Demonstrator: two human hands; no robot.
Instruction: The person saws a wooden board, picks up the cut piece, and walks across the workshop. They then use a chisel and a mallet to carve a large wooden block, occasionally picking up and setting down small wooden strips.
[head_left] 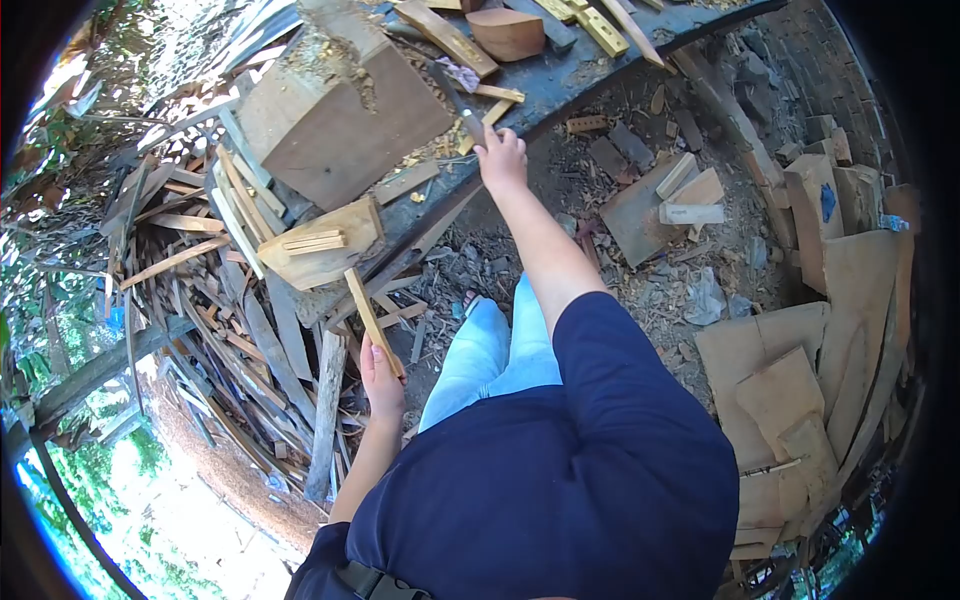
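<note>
My left hand (382, 378) is wrapped round the lower end of a narrow wooden strip (366, 310), which points up and away from me. Over the dark bench (575, 85), my right hand (502, 158) has its fingers at the dark handle of a tool (472, 125); its long, dark part runs up and left across the bench. Short wood pieces (495, 93) lie beside the tool. Close to the strip's far end, a flat wooden board (330, 240) carries several thin sticks (313, 242).
A large wooden block (350, 130) rests on the bench, with sawdust around it. Heaped scrap wood (240, 330) lies at the left. Wood offcuts (690, 212) and debris cover the ground beyond the bench, and flattened cardboard (770, 385) lies at the right.
</note>
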